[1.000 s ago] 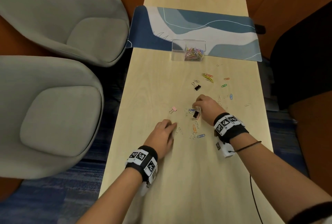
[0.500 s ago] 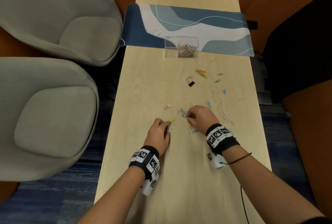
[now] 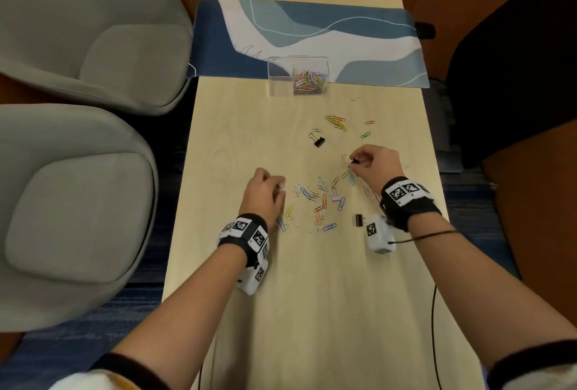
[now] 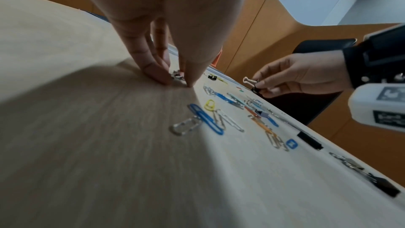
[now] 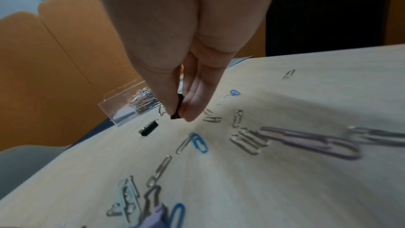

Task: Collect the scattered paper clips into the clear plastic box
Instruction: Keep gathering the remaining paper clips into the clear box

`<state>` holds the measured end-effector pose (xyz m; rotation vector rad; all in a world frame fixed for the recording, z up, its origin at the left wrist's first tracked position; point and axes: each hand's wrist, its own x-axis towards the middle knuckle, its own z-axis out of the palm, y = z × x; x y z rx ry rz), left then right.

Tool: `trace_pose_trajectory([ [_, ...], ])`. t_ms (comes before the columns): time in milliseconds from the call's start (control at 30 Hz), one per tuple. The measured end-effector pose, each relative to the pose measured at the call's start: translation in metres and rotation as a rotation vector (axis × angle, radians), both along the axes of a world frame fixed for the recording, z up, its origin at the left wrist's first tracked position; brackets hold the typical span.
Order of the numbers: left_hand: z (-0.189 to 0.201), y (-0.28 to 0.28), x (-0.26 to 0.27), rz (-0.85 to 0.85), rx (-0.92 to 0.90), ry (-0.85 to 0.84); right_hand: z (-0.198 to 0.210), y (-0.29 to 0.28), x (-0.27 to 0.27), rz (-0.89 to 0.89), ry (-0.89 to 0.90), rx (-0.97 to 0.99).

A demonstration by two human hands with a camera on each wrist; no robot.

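1. The right hand (image 3: 374, 164), right of the head frame's centre, pinches a small black binder clip (image 3: 352, 161) above the surface (image 3: 312, 311).
2. The left hand (image 3: 263, 196), left of centre, pinches a small clip (image 4: 177, 74) against the surface.
3. Scattered paper clips (image 3: 321, 202) lie between the hands.
4. The clear plastic box (image 3: 281, 80), in the upper middle, holds clips at its right end.

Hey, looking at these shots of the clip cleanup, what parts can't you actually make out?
- What the left hand holds: in the head view its curled fingers cover it; the left wrist view shows only a small blurred metal bit at the fingers.
- The binder clip in the right hand: mostly hidden by fingers in the right wrist view.
- How many clips are in the clear box: too small and tangled in the head view.
- The pink thing at the table's far end: cut off by the head view's top edge.
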<state>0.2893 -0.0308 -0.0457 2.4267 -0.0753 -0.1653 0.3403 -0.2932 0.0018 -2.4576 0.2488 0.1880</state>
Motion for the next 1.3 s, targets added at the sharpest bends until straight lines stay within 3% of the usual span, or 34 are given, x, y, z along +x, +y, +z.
trace_pose_trajectory([
  [200,-0.002,0.001,0.013,0.06,-0.032,0.012,-0.001,0.014,0.0,0.081,-0.026,-0.071],
  [333,0.005,-0.002,0.005,0.063,-0.064,-0.01,-0.009,0.027,-0.032,0.185,0.161,-0.154],
  [400,0.009,-0.003,-0.002,0.053,-0.074,-0.031,-0.015,0.031,-0.043,0.218,0.16,-0.175],
  [600,0.01,0.006,-0.033,0.04,-0.007,0.003,-0.011,0.024,-0.055,0.097,0.128,-0.06],
  [700,0.006,0.01,-0.051,0.029,0.037,0.071,-0.004,0.007,-0.059,0.019,0.185,-0.162],
  [800,0.001,0.007,-0.061,0.018,-0.046,0.103,-0.003,0.002,-0.065,0.05,0.276,-0.262],
  [1000,0.004,-0.014,-0.052,0.05,-0.094,0.06,-0.011,0.038,-0.061,0.266,0.072,-0.29],
  [1133,0.009,-0.029,-0.033,-0.068,0.018,0.061,-0.014,0.057,-0.067,0.466,0.109,-0.395],
  [1300,0.013,-0.039,-0.022,-0.28,0.208,0.066,-0.02,0.051,-0.09,0.534,0.086,-0.364],
])
